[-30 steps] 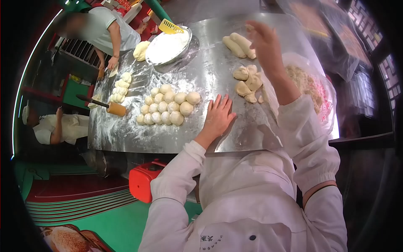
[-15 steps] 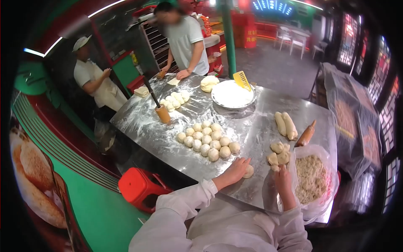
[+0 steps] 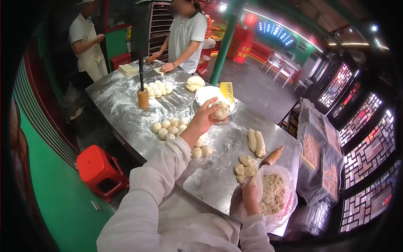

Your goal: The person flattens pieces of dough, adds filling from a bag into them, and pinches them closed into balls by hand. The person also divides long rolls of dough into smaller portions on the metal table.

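Observation:
My left hand [image 3: 203,119] is raised above the table with its fingers around a round ball of dough [image 3: 220,111]. Below that forearm, several floury dough balls [image 3: 173,123] sit in rows, some hidden by the sleeve. At the near right, my right hand [image 3: 250,192] is low beside cut lumps of dough [image 3: 247,166]. Its fingers look curled, and what they hold, if anything, is hidden. Touching its right side is a clear plastic bag [image 3: 289,185] with crumbly pale filling [image 3: 272,194].
Two dough rolls [image 3: 256,143] and a wooden rolling pin [image 3: 273,155] lie on the metal table [image 3: 218,185]. Farther off are a flour bowl [image 3: 201,95] with a yellow scraper [image 3: 227,91], and a mallet [image 3: 143,97]. Two people stand beyond; a red stool [image 3: 100,172] is at left.
My left hand has lifted the dough ball from the near table edge, up and away from me. My right hand stays by the dough lumps. The camera view has turned to the right.

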Action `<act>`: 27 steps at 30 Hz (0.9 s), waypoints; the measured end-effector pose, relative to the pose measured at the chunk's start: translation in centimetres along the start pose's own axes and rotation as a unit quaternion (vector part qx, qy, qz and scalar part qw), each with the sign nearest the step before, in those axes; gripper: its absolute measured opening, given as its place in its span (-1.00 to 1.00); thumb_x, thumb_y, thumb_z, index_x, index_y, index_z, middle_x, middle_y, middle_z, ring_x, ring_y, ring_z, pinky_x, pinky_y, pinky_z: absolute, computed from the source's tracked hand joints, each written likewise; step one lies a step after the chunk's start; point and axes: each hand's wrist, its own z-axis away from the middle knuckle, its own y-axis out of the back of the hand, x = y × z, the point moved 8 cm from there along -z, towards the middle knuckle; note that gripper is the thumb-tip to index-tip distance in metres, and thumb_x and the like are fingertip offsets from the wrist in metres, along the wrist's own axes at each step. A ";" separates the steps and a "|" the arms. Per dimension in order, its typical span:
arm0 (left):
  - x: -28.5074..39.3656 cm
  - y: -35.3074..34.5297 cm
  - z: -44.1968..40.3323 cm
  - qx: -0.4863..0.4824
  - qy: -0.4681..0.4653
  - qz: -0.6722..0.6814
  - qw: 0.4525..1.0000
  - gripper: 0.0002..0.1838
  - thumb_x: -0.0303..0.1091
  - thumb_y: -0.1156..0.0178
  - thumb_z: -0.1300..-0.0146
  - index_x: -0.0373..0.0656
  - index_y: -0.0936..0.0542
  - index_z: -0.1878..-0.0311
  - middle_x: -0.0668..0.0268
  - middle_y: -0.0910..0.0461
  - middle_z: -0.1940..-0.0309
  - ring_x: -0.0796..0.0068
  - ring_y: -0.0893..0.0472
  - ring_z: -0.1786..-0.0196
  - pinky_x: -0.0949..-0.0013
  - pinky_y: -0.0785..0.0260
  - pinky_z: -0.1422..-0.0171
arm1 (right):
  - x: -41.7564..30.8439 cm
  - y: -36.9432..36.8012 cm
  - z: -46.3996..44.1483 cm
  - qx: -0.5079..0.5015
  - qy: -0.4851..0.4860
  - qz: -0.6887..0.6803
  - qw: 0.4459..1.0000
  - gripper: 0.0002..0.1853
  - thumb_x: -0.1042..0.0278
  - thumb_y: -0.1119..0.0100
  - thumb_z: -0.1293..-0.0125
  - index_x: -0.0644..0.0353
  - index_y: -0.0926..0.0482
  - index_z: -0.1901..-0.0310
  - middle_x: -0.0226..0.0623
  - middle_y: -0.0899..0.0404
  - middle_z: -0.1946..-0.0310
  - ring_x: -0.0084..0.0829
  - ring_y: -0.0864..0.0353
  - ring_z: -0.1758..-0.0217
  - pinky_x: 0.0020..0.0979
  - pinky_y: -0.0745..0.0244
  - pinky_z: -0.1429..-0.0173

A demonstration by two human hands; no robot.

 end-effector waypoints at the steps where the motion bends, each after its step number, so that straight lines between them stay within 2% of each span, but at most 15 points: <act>1: 0.0 0.3 0.0 0.000 -0.004 -0.005 1.000 -0.64 -0.23 -0.26 -0.41 -0.21 -0.51 -0.15 0.07 -0.65 -0.04 0.28 -0.67 -0.10 0.12 -0.63 -0.13 | 0.4 -0.1 0.2 0.019 0.003 0.009 1.000 -0.61 0.15 -0.18 -0.35 0.26 -0.47 -0.05 0.23 -0.65 0.22 0.27 -0.65 0.12 0.18 -0.52 0.03; 3: -2.4 0.9 1.2 -0.054 0.054 0.042 0.996 -0.57 -0.17 -0.26 -0.41 -0.21 -0.48 -0.21 0.07 -0.63 -0.08 0.23 -0.68 -0.10 0.14 -0.64 -0.10 | 0.2 -0.2 -0.6 0.036 0.011 0.015 0.999 -0.61 0.14 -0.18 -0.35 0.26 -0.49 -0.04 0.24 -0.65 0.21 0.28 -0.64 0.13 0.18 -0.52 0.03; 5: -4.5 2.9 2.0 -0.029 0.064 0.050 0.996 -0.60 -0.19 -0.20 -0.46 -0.20 -0.46 -0.22 0.06 -0.62 -0.11 0.18 -0.68 -0.09 0.16 -0.63 -0.11 | -0.3 0.6 0.2 -0.002 -0.029 0.007 1.000 -0.65 0.14 -0.17 -0.36 0.28 -0.51 0.03 0.24 -0.65 0.21 0.28 -0.64 0.13 0.17 -0.52 0.03; 7: -6.4 4.7 2.5 0.017 0.095 0.086 0.992 -0.64 -0.22 -0.14 -0.50 -0.23 -0.46 -0.22 0.07 -0.62 -0.09 0.17 -0.67 -0.10 0.18 -0.63 -0.13 | -0.4 0.4 0.5 0.002 -0.016 0.019 1.000 -0.67 0.14 -0.15 -0.36 0.27 -0.51 0.07 0.23 -0.65 0.25 0.27 -0.64 0.16 0.18 -0.51 0.04; 11: -6.4 4.5 -2.1 0.058 0.113 0.102 0.987 -0.71 -0.37 -0.16 -0.48 -0.33 -0.45 -0.14 0.07 -0.58 -0.05 0.18 -0.65 -0.08 0.07 -0.64 -0.18 | -1.8 1.2 0.7 0.064 0.034 -0.004 0.997 -0.74 0.22 -0.19 -0.33 0.26 -0.52 0.13 0.14 -0.66 0.36 0.19 -0.66 0.26 0.13 -0.51 0.15; 13: -2.7 1.8 -7.5 0.040 0.026 0.059 0.997 -0.73 -0.46 -0.20 -0.42 -0.33 -0.46 -0.11 0.08 -0.56 -0.01 0.17 -0.66 -0.04 0.06 -0.66 -0.13 | -3.6 1.9 0.6 0.088 0.075 -0.020 0.993 -0.81 0.32 -0.23 -0.31 0.25 -0.53 0.17 0.05 -0.66 0.42 0.12 -0.67 0.32 0.04 -0.51 0.22; 14: -0.9 1.8 -11.5 0.031 0.001 0.039 0.999 -0.74 -0.52 -0.20 -0.41 -0.42 -0.44 -0.08 0.00 -0.55 -0.03 0.16 -0.65 -0.07 0.10 -0.65 -0.21 | -3.6 2.0 0.3 0.081 0.063 -0.019 0.995 -0.82 0.34 -0.23 -0.31 0.26 -0.53 0.18 0.03 -0.66 0.43 0.10 -0.67 0.35 0.00 -0.52 0.24; 16: 4.7 -0.1 -16.9 0.021 -0.084 -0.011 0.996 -0.81 -0.49 -0.22 -0.40 -0.38 -0.50 0.02 0.09 -0.61 0.15 0.22 -0.71 0.11 0.19 -0.68 -0.07 | -3.2 2.9 -0.2 0.075 0.050 -0.017 0.996 -0.83 0.35 -0.24 -0.31 0.26 -0.54 0.19 0.01 -0.66 0.44 0.07 -0.66 0.37 -0.03 -0.52 0.26; 17: 7.4 -1.6 -17.4 0.063 -0.121 -0.021 0.990 -0.79 -0.46 -0.21 -0.42 -0.37 -0.50 -0.01 0.12 -0.62 0.19 0.22 -0.71 0.15 0.23 -0.67 -0.06 | -3.4 3.8 0.1 0.099 0.082 -0.045 0.991 -0.84 0.37 -0.24 -0.32 0.27 -0.54 0.19 -0.04 -0.65 0.46 -0.03 -0.65 0.43 -0.09 -0.51 0.29; 19: 9.2 -5.1 -17.2 -0.017 -0.149 -0.083 0.985 -0.77 -0.45 -0.16 -0.45 -0.36 -0.50 -0.07 0.13 -0.63 0.20 0.23 -0.73 0.17 0.25 -0.66 -0.06 | -4.1 5.0 0.1 0.132 0.116 -0.082 0.981 -0.84 0.38 -0.25 -0.33 0.28 -0.55 0.20 -0.09 -0.64 0.49 -0.13 -0.64 0.48 -0.16 -0.51 0.33; 21: 6.1 -7.5 -12.7 -0.138 -0.121 -0.113 0.976 -0.74 -0.47 -0.12 -0.45 -0.35 -0.49 -0.14 0.15 -0.65 0.16 0.25 -0.73 0.15 0.26 -0.65 -0.09 | -4.2 5.7 0.4 0.136 0.090 -0.109 0.981 -0.86 0.40 -0.25 -0.36 0.29 -0.55 0.19 -0.18 -0.61 0.51 -0.32 -0.58 0.55 -0.28 -0.48 0.38; 22: 2.7 -7.2 -9.5 -0.141 -0.052 -0.109 0.983 -0.74 -0.57 -0.05 -0.42 -0.35 -0.53 -0.12 0.17 -0.66 0.17 0.33 -0.74 0.20 0.31 -0.65 0.02 | -5.5 6.6 0.9 0.107 0.065 -0.163 0.979 -0.89 0.43 -0.22 -0.38 0.28 -0.54 0.19 -0.28 -0.58 0.51 -0.48 -0.53 0.57 -0.38 -0.44 0.46; 24: -4.1 -4.9 -2.5 -0.144 0.012 -0.237 0.961 -0.71 -0.58 -0.04 -0.41 -0.34 -0.54 -0.15 0.18 -0.65 0.17 0.37 -0.73 0.21 0.34 -0.64 0.05 | -6.6 6.7 1.2 0.094 0.019 -0.229 0.969 -0.90 0.45 -0.21 -0.38 0.27 -0.52 0.18 -0.31 -0.56 0.50 -0.52 -0.51 0.58 -0.42 -0.41 0.49; 25: -7.2 -3.2 0.9 -0.140 0.065 -0.225 0.962 -0.66 -0.55 -0.05 -0.42 -0.30 -0.51 -0.23 0.17 -0.65 0.15 0.40 -0.73 0.21 0.35 -0.63 0.06 | -6.2 6.2 1.0 0.082 -0.024 -0.290 0.953 -0.92 0.48 -0.20 -0.38 0.27 -0.51 0.17 -0.35 -0.54 0.49 -0.57 -0.49 0.58 -0.46 -0.39 0.51; 27: -15.6 2.4 5.8 -0.118 0.148 -0.218 0.957 -0.48 -0.46 -0.09 -0.46 -0.29 -0.31 -0.45 0.15 -0.61 0.00 0.42 -0.67 0.02 0.37 -0.59 -0.02 | -5.8 4.7 0.3 0.077 -0.026 -0.302 0.950 -0.91 0.52 -0.20 -0.37 0.25 -0.49 0.15 -0.39 -0.52 0.48 -0.63 -0.44 0.58 -0.53 -0.34 0.55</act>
